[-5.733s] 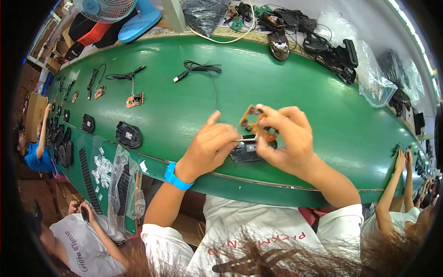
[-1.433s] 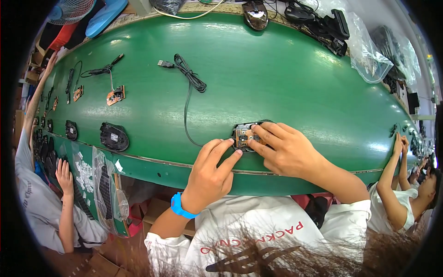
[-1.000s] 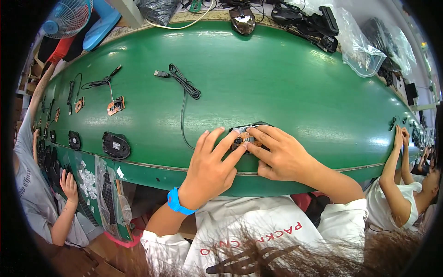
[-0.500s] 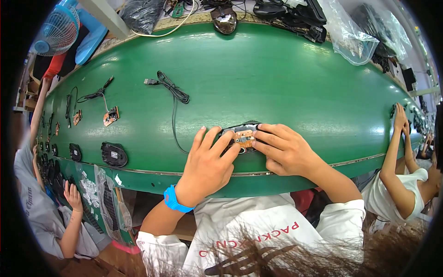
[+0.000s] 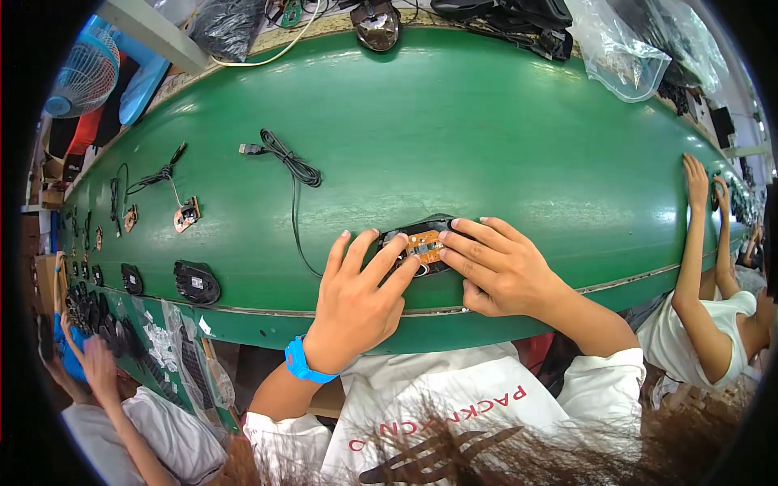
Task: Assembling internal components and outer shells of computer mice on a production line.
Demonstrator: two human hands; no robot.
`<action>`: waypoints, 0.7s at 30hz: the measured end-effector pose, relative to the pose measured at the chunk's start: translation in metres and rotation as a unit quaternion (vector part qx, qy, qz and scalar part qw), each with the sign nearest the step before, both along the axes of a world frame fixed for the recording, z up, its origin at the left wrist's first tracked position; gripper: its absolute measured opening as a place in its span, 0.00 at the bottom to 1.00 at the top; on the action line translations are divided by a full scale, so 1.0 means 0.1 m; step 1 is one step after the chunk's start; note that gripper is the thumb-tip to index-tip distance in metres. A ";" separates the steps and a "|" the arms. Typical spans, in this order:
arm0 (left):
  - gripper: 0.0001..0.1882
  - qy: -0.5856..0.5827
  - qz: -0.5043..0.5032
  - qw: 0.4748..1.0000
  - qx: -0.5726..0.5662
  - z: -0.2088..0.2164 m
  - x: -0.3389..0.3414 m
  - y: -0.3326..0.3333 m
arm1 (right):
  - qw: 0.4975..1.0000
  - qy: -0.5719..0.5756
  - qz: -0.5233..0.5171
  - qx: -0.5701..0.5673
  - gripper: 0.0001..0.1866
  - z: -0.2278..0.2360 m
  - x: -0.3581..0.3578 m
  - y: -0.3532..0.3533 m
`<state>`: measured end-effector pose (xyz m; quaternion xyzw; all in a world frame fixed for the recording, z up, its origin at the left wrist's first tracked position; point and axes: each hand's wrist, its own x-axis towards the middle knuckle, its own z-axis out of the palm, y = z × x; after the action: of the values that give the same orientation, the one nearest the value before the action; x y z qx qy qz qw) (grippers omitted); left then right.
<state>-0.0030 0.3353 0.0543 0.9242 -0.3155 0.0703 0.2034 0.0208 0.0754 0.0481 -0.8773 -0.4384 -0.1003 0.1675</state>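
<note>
A black computer mouse base (image 5: 438, 220) with an orange circuit board (image 5: 425, 245) in it lies on the green work surface in front of me. My left hand (image 5: 361, 279) grips its left side, thumb and a fingertip at the board's left end and the other fingers spread beyond it. Against the right side, my right hand (image 5: 506, 267) presses its fingertips to the board's edge, the thumb lower down. Fingers cover both ends of the base. From its left side a black cable (image 5: 297, 231) runs out to a tied coil (image 5: 293, 162) with a USB plug (image 5: 252, 149).
To the left lie another mouse base (image 5: 197, 283), a loose circuit board (image 5: 186, 215) with its cable, and several more such parts. A glossy mouse (image 5: 378, 26) and plastic bags (image 5: 622, 61) sit along the far edge. Co-workers are at both sides, one person's hand (image 5: 695, 182) at right.
Both my hands stay on the mouse base, fingers shifted only slightly. The left co-worker has drawn back an outstretched arm; the right co-worker's hands have parted. The whole view has shifted a little.
</note>
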 end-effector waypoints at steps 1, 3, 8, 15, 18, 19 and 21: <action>0.27 0.001 0.000 1.000 -0.001 0.00 0.00 0.00 | 1.000 0.000 -0.003 0.000 0.25 0.00 0.00 0.00; 0.27 0.002 0.000 1.000 -0.004 0.00 0.01 0.00 | 1.000 0.001 -0.006 0.000 0.25 0.01 -0.01 0.01; 0.27 0.003 -0.003 1.000 -0.006 0.02 0.00 -0.01 | 0.999 0.025 -0.010 0.019 0.27 0.04 -0.02 0.02; 0.26 -0.016 0.004 1.000 0.003 0.01 -0.04 -0.05 | 0.999 0.032 -0.011 0.037 0.29 0.11 0.01 0.11; 0.26 -0.022 0.010 0.999 0.027 0.05 -0.05 -0.05 | 1.000 0.014 -0.025 0.005 0.30 0.10 0.03 0.11; 0.26 -0.027 0.015 0.999 0.038 0.06 -0.05 -0.05 | 1.000 0.012 -0.025 0.004 0.30 0.10 0.03 0.11; 0.26 -0.027 0.011 0.999 0.027 0.03 -0.04 -0.06 | 0.999 0.023 -0.022 0.015 0.30 0.12 0.04 0.10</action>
<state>-0.0073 0.3290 0.0572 0.9304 -0.3127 0.0888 0.1695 0.0248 0.0853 0.0601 -0.8862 -0.4135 -0.0900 0.1886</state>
